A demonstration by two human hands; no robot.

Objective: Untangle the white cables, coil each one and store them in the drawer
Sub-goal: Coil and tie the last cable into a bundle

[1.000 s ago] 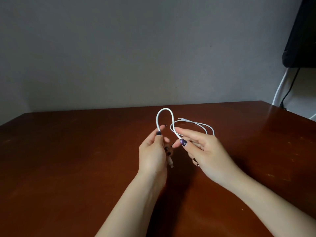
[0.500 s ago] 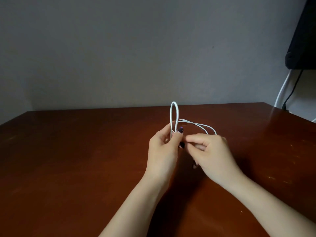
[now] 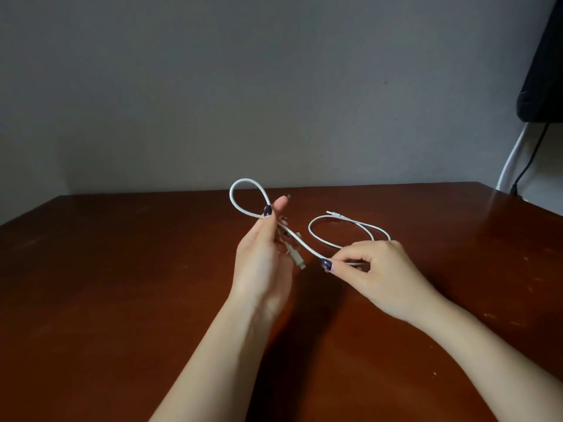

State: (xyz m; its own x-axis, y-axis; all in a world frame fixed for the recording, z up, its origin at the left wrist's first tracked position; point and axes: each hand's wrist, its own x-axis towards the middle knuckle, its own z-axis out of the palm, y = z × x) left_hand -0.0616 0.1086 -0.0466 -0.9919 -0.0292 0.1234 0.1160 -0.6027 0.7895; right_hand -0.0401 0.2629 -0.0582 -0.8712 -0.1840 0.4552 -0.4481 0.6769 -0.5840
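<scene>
My left hand [image 3: 262, 263] pinches the cable [image 3: 246, 180] between thumb and fingertips, holding a small loop above the table [image 3: 122, 269]. My right hand [image 3: 377, 275], fingers curled, pinches the same strand lower down. More cable lies looped on the table just behind it.

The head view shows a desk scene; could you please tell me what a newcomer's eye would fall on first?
A white cable is held up over the middle of the brown wooden table: the left hand pinches it into an upright loop, and the right hand pinches its strand lower down. Behind the right hand, a second loop of white cable lies on the table.
</scene>
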